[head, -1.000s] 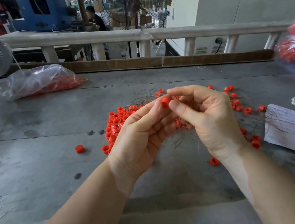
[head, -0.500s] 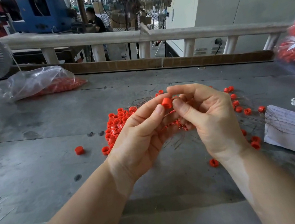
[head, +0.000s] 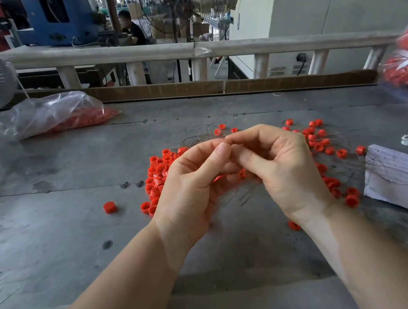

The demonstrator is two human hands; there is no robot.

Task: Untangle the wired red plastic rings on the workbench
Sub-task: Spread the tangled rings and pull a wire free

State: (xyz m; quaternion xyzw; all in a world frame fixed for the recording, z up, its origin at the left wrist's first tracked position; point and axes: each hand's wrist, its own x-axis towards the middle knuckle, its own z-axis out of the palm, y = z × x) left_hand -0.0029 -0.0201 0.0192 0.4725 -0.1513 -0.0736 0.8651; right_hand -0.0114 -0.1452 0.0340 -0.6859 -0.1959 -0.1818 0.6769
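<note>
While both hands meet above the grey metal surface [head: 80, 230], the left hand [head: 192, 186] and right hand [head: 278, 165] curl, fingertips pinching thin dark wire [head: 224, 138] between them. Tangled small red plastic rings [head: 158, 174] lie heaped just beyond the left hand; more wired rings scatter beside the right. One loose red ring [head: 109, 207] sits apart, left.

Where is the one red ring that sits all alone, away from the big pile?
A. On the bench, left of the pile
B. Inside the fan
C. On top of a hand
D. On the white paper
A: the lone red ring lies on the bare grey workbench, apart from and to the left of the pile of red rings.
</note>
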